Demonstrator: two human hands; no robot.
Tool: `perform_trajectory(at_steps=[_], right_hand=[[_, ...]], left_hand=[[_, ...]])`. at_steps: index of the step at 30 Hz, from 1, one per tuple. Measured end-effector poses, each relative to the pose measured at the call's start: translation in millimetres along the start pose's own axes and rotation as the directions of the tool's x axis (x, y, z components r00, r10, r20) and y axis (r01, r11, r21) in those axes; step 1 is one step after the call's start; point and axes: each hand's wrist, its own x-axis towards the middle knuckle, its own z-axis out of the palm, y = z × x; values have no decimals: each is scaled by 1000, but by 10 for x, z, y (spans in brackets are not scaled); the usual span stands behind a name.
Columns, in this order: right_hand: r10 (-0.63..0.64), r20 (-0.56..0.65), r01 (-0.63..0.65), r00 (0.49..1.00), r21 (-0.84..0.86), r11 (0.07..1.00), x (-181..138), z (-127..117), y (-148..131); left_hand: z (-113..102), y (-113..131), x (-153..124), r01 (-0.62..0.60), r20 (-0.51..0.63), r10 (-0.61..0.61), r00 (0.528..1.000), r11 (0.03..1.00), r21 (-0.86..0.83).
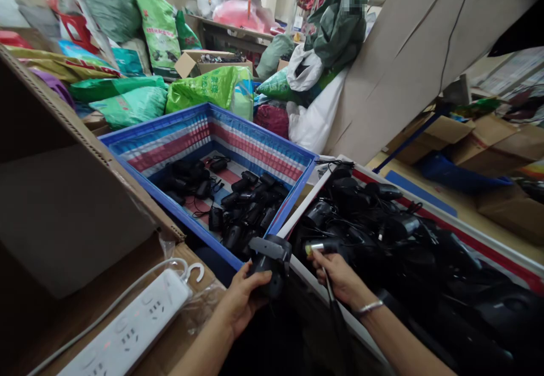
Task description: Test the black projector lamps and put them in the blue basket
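Observation:
My left hand [246, 297] is closed around a black plastic device [272, 268] with a rounded body and a flat plate on top. It is held over the near corner of a blue crate [147, 192]. My right hand [342, 280] pinches a small cable plug [315, 248] with a silvery barrel and a yellowish tip. A dark cable [330, 294] hangs below those fingers. Whether this cable joins the device in my left hand cannot be made out. Beside my right hand, many black devices with cords [374, 223] fill a white-rimmed bin [304, 209].
Smaller black cylindrical devices [250, 197] with cords lie in the striped-lined crate. At the near left, a white power strip [131, 325] rests on cardboard beside an open carton [76, 212]. Stuffed sacks [204, 90] and shelves stand behind; a large slanted board [395, 53] rises at right.

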Motion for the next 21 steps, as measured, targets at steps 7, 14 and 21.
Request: perform_trajectory(at_steps=[7, 14, 21], right_hand=[[8, 277, 17, 961, -87, 996, -158, -29, -532], [-142, 365, 307, 920, -447, 840, -281, 61, -545], [-553, 203, 522, 808, -682, 512, -293, 11, -512]], left_hand=[[79, -113, 250, -21, 65, 14, 998, 993, 114], [84, -273, 230, -126, 52, 119, 992, 982, 141], [83, -251, 221, -126, 58, 119, 991, 980, 156]])
